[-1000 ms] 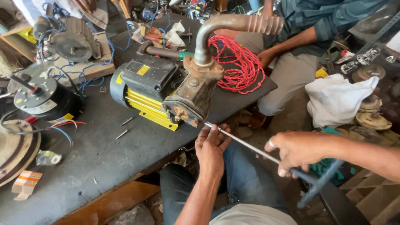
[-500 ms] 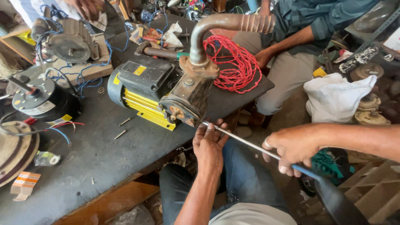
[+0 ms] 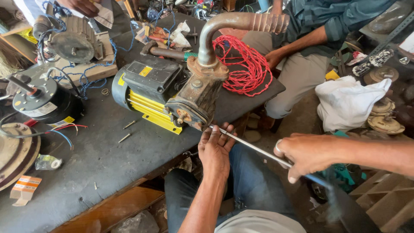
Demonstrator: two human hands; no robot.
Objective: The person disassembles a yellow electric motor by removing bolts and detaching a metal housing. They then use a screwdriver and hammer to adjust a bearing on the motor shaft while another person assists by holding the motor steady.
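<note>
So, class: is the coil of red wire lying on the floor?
No, the coil of red wire lies on the dark workbench, behind the rusty pump.

My workbench (image 3: 129, 168) had a dark, scuffed top. On it sat the yellow and black pump (image 3: 168, 97), with two loose screws (image 3: 128, 130) just beside it. A coil of red wire (image 3: 243, 67) lay behind the pump, a hammer (image 3: 166, 52) near it, and a black fan motor (image 3: 43, 103) stood at my left.
</note>
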